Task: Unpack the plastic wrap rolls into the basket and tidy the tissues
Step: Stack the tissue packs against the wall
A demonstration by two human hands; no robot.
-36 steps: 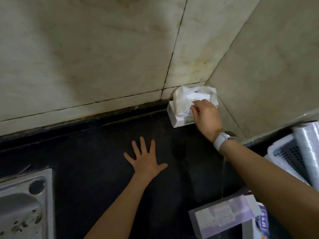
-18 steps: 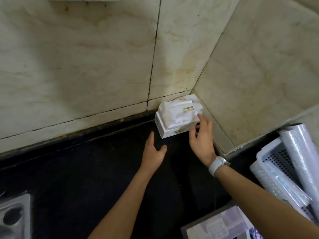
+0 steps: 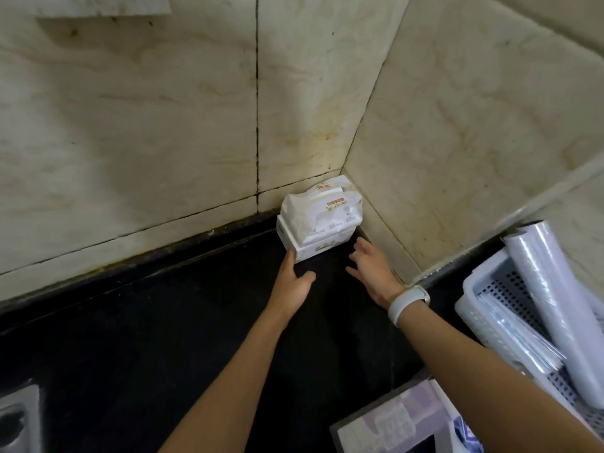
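Step in hand, as I read it: squaring the tissue stack into the wall corner. Do it with flat, even pressure from both sides, low on the tissue box [image 3: 307,248], so the soft tissue pack [image 3: 322,214] on top doesn't slide off; push until the box sits flush to both walls.

Stack is on the black counter [image 3: 163,338], tucked in the corner; pack rests on the box, slightly skewed. Left hand [image 3: 293,282] is open, its fingers [image 3: 289,256] touching the box's near-left corner, nothing gripped; right hand [image 3: 372,273] open, its fingers [image 3: 359,245] spread, just beside the box's near-right end, contact unclear. Plastic wrap rolls [image 3: 555,299] already lie in the white basket [image 3: 483,282] at right.
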